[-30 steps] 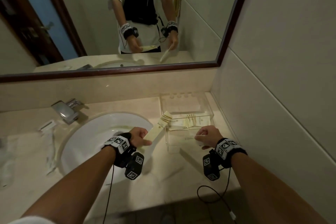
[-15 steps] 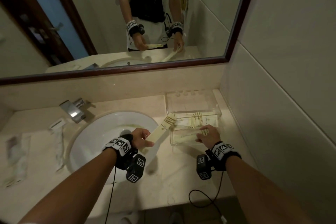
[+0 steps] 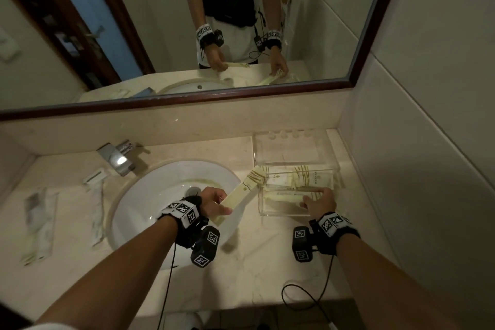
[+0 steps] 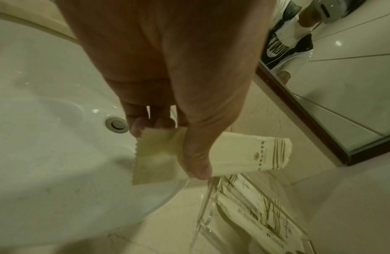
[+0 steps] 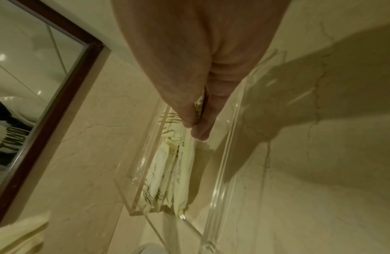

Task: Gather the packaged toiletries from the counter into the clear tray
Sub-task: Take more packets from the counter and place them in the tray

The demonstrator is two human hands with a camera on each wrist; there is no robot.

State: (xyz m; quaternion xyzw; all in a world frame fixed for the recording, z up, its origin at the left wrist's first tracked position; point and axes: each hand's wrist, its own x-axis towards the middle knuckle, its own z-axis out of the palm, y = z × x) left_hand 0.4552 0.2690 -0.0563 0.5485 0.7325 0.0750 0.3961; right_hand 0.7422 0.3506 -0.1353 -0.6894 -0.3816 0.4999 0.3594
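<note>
My left hand (image 3: pixel 214 203) pinches a long cream packet (image 3: pixel 241 193) by its near end, thumb on top (image 4: pixel 196 165). It hangs above the sink's right rim, its striped far end just left of the clear tray (image 3: pixel 281 213). Several cream striped packets (image 3: pixel 294 179) lie inside the tray. My right hand (image 3: pixel 318 199) reaches down into the tray's near right part. In the right wrist view its thumb and forefinger (image 5: pixel 196 123) pinch the striped end of a packet (image 5: pixel 165 171) lying along the tray's floor, between the clear walls (image 5: pixel 224 154).
The white sink (image 3: pixel 150 195) and chrome faucet (image 3: pixel 117 158) fill the counter's middle. More wrapped items (image 3: pixel 40 222) (image 3: pixel 97 206) lie on the counter left of the sink. A clear holder (image 3: pixel 289 147) stands behind the tray. The tiled wall rises close on the right, and the mirror frame (image 3: pixel 187 102) runs behind.
My right hand has moved forward from the tray's front edge and down into the tray with its packet. My left hand has kept its packet beside the tray.
</note>
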